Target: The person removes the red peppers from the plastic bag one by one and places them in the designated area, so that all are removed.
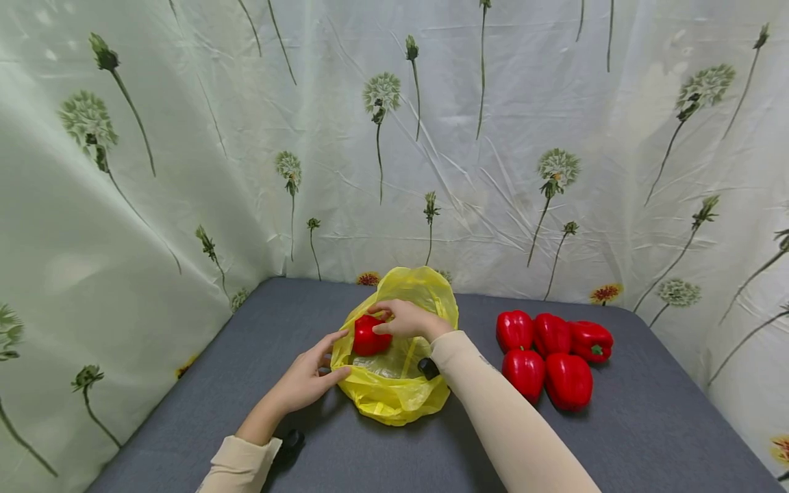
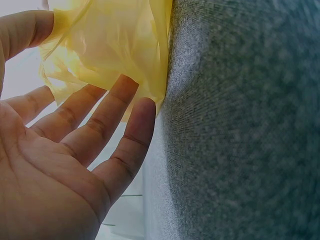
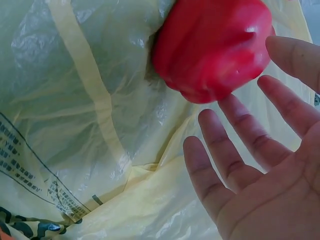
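A yellow plastic bag [image 1: 394, 400] sits on the table with its mouth spread wide. Inside, toward its left side, lies a red bell pepper [image 1: 367, 340]. My right hand [image 1: 407, 319] reaches into the bag over the pepper. In the right wrist view the fingers are spread, with the thumb and some fingertips at the edge of the pepper [image 3: 215, 50]. My left hand [image 1: 311, 373] is at the bag's left rim. The left wrist view shows its fingers extended and apart beside the yellow plastic [image 2: 115, 45], the thumb against the bag's edge.
Several red bell peppers [image 1: 568, 382] lie grouped on the grey table [image 1: 431, 459], right of the bag. A curtain with dandelion prints [image 1: 468, 171] hangs behind and along the sides. Black devices [image 1: 428, 368] are worn at both wrists.
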Tool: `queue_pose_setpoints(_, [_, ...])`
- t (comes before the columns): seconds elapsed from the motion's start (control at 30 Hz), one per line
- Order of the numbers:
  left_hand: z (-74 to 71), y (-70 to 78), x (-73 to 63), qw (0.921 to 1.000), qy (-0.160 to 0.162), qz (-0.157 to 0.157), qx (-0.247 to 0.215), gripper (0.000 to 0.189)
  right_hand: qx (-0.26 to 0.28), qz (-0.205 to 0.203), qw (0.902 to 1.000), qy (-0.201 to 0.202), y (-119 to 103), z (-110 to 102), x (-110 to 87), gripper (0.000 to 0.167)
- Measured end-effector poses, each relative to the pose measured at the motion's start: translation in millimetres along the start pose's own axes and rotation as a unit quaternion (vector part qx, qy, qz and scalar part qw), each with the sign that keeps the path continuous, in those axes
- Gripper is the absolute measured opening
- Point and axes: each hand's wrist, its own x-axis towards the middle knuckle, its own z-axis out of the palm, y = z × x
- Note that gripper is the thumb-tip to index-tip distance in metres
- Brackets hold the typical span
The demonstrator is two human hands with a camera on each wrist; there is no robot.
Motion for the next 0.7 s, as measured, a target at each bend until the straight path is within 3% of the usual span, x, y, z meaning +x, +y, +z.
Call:
queue_pose_setpoints(0.5, [-1.2,-0.7,0.0,1.0,-0.001,-0.004,-0.001,0.071,0.004,0.019,0.9997,-0.016,1.6,-0.8,-5.0,0.051])
queue_pose_setpoints(0.7, [-0.9,-1.0,0.6,1.0,-0.001,-0.007,-0.001,0.071,0.032,0.013,0.9989,-0.03,2.9,2.1,-6.8,0.058])
